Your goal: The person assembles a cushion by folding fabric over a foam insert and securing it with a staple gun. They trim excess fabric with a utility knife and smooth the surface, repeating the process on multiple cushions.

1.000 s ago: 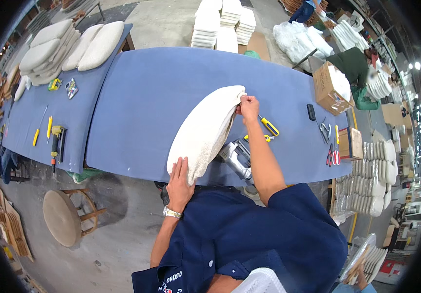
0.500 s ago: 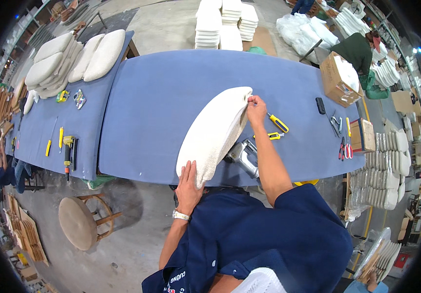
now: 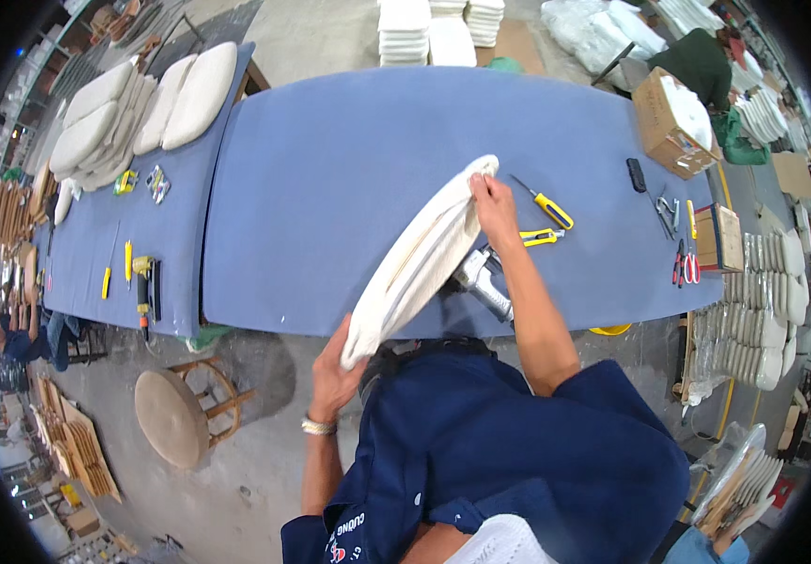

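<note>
A cream fabric cushion [image 3: 404, 258] is tilted up on edge over the near side of the blue table, its long narrow side and lighter underside facing me. My right hand [image 3: 495, 209] pinches its far upper end. Around the near lower end my left hand [image 3: 334, 376] is closed, some of its fingers hidden behind the fabric. Beneath my right forearm lies a silver staple gun [image 3: 486, 289], partly covered by the arm. A yellow utility knife [image 3: 541, 237] and a yellow-handled pointed tool [image 3: 552, 211] rest just right of that hand.
The blue table [image 3: 321, 160] has pliers [image 3: 674, 214], red-handled scissors [image 3: 691, 269] and a cardboard box [image 3: 661, 127] on its right. On the left table are stacked cushions [image 3: 86, 136] and another staple gun [image 3: 145, 282]. A round stool [image 3: 171, 418] stands at the lower left. Another person [image 3: 697, 70] works at the far right.
The cushion has been turned from its broad top showing to its edge and underside. My left hand has gone from lying on the top to gripping the near end.
</note>
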The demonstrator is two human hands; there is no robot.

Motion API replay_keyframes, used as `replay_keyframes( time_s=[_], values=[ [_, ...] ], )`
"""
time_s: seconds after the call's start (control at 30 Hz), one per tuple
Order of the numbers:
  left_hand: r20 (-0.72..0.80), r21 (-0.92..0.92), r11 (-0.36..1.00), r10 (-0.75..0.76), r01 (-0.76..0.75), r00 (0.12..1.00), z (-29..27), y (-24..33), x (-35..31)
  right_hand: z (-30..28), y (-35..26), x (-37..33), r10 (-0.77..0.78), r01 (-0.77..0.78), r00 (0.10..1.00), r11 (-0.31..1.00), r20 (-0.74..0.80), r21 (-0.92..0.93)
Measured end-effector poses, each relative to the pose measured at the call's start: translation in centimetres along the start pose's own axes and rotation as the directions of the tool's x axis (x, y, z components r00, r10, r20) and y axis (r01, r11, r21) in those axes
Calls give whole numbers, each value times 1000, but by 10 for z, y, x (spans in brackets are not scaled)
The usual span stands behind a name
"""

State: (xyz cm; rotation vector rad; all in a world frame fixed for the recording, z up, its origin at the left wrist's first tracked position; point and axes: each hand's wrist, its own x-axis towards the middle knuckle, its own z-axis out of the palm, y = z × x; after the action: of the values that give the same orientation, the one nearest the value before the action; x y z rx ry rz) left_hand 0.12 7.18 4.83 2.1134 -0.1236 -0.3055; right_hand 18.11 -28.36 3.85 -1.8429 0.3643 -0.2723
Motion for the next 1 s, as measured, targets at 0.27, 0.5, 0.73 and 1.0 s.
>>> replay_keyframes(
  time_s=[0.27,0.5,0.73,1.0],
  values=[
    [354,-106,946,-253,308,900,-61,-14,-57,2,36,-115,-37,16,997,960,70,280],
    [380,-17,994,103,-105,919,-17,49,153,12,40,-107,18,-61,996,868,92,493],
    [724,-213,958,22,193,690,109,92,269,16,42,-97,25,-51,997,938,79,343],
    [699,-19,960,213,-280,683,132,82,224,-6,86,-114,47,-152,982,778,184,610]
  ],
)
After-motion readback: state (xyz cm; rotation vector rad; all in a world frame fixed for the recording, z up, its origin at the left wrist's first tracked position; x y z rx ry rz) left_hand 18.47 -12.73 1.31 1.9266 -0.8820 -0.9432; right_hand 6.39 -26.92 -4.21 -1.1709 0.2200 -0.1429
